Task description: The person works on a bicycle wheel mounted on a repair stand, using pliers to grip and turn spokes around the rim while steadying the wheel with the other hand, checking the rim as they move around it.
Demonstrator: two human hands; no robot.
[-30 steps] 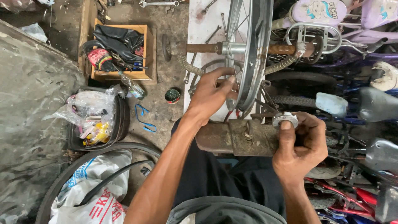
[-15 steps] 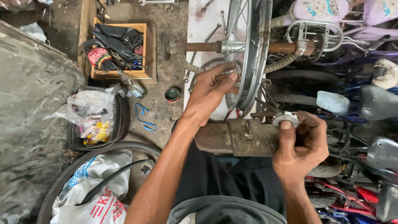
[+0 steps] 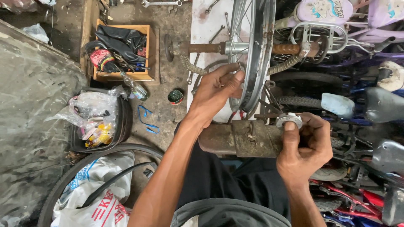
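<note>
Closest to me, a dark tyre [image 3: 84, 168] curves around a white printed sack [image 3: 105, 193] on the floor at the person's left. Just above their lap sits a rusty metal block [image 3: 240, 138], and the right hand [image 3: 305, 147] rests at its far end, thumb and fingers closed around a small silver ring-shaped part [image 3: 289, 121] held right against the block's corner. The left hand [image 3: 216, 90] reaches forward with its fingers curled loosely onto the spokes near the shiny rim of a bicycle wheel [image 3: 256, 54], which stands upright on a rusty threaded axle [image 3: 206, 47]; the fingers touch the spokes, but I cannot tell whether they pinch anything. To the left lie a black tub stuffed with plastic bags [image 3: 94, 122], a small green tin [image 3: 175, 96] and a wooden box [image 3: 122, 50] of black odds and ends. Farther off, 1 spanner [image 3: 160, 3] lies on the concrete, and children's bicycles [image 3: 336, 25] crowd the right side.
</note>
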